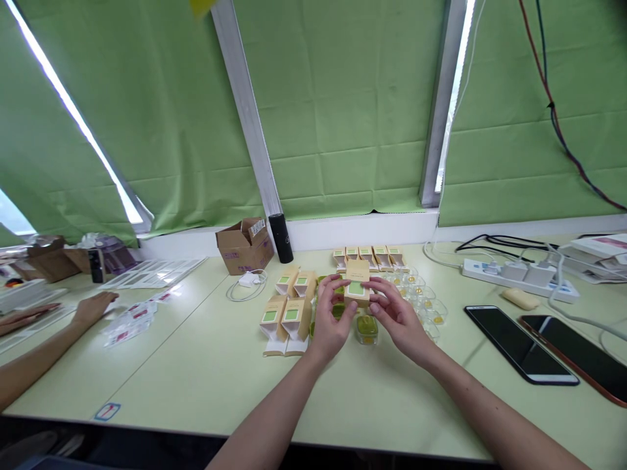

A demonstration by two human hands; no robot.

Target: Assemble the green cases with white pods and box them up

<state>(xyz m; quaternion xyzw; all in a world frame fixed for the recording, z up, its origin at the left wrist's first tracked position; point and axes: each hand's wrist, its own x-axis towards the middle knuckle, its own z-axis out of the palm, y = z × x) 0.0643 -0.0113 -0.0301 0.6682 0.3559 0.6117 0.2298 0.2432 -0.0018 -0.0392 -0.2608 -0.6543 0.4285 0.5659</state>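
A small tan carton with a green label (pixel 358 288) is held up between my two hands, its top flap raised. My left hand (pixel 332 318) grips its left side, fingers and thumb closed on it. On the other side my right hand (pixel 398 316) pinches the same carton. Just below it stands a clear square jar with a green lid (pixel 367 329). More green-lidded jars show partly behind my left hand. Left of them are several open tan cartons (pixel 292 314). Clear jars with yellow bits (pixel 430 301) sit behind my right hand.
Another row of cartons (pixel 369 256) stands at the back. Two phones (pixel 522 344) and a power strip (pixel 519 277) lie on the right. A cardboard box (pixel 244 249) and black cylinder (pixel 281 238) stand back left. Another person's hands (pixel 93 308) rest at far left, near plastic packets (pixel 134 321).
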